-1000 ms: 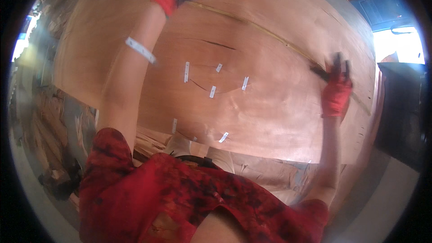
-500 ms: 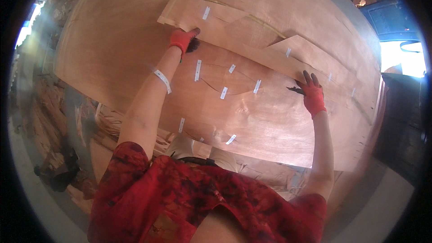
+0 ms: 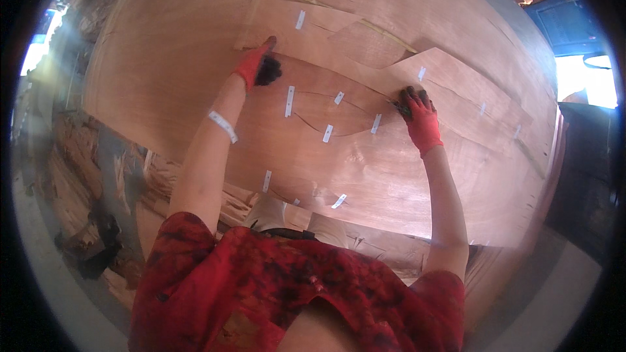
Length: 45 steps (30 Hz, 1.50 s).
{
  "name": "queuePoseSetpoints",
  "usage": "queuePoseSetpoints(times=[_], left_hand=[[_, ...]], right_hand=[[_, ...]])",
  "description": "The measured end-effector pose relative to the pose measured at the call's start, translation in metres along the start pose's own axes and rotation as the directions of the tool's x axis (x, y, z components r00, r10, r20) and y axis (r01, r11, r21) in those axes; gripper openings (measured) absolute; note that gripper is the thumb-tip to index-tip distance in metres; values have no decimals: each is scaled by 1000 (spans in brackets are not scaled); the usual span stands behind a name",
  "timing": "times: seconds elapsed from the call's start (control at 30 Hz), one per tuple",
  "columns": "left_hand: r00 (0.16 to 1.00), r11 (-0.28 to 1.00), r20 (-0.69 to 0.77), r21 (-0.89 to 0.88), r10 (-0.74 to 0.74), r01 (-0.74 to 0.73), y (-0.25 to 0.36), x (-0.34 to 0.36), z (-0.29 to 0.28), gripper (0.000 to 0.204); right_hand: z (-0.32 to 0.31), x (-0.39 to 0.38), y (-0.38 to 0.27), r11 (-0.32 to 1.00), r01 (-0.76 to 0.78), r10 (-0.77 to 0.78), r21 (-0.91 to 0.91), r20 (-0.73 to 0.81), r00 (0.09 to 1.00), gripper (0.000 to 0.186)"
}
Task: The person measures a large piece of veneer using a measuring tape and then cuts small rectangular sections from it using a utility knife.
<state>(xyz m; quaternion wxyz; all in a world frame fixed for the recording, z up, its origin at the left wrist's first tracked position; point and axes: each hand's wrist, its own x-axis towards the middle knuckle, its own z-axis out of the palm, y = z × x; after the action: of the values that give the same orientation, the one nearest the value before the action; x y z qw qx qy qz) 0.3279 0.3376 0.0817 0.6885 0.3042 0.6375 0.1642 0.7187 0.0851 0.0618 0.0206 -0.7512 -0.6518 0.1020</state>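
Note:
A large reddish-brown veneer sheet [image 3: 365,176] lies spread in front of me, with a long, irregular veneer piece [image 3: 345,52] on top of it. My left hand [image 3: 259,66], in a red glove with black fingers, is at the near edge of this piece's left part. Its thumb points away from the other fingers, which are partly bent, and nothing shows in its grasp. Similarly gloved, my right hand [image 3: 420,117] rests on the piece's near edge, fingers spread and slightly bent. Between the hands, short white tape strips [image 3: 289,102] cross curved cracks in the sheet.
Torn veneer scraps [image 3: 75,153] are piled at the left, and more lie below the sheet's near edge. A dark, box-like object [image 3: 587,169] stands at the right. At the upper right is a blue object [image 3: 564,23].
My right hand has moved left along the veneer piece. My left hand has shifted slightly left and its thumb now points farther up. The piece's left end now lies flatter on the sheet.

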Motion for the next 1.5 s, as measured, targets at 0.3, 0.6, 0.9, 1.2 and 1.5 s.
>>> queuePoseSetpoints(times=[0.3, 0.6, 0.9, 1.2, 1.5], left_hand=[[303, -89, 254, 879, 918, -469, -30, 1, 12, 45], [372, -261, 434, 864, 821, -431, -65, 31, 18, 59], [313, -147, 414, 771, 855, -619, -77, 22, 45, 57], [274, -161, 347, 834, 897, -528, -70, 19, 36, 41], [291, -79, 280, 831, 915, -550, -72, 34, 31, 41]], right_hand=[[-1, 3, 2, 999, 14, -13, -32, 37, 999, 47], [5, -4, 18, 998, 14, -12, -61, 37, 999, 53], [-6, -19, 50, 997, -15, 18, -76, 40, 999, 55], [-55, -16, 17, 980, -158, 145, 120, 113, 983, 61], [-58, 38, -129, 522, -290, 28, 802, 323, 946, 65]])
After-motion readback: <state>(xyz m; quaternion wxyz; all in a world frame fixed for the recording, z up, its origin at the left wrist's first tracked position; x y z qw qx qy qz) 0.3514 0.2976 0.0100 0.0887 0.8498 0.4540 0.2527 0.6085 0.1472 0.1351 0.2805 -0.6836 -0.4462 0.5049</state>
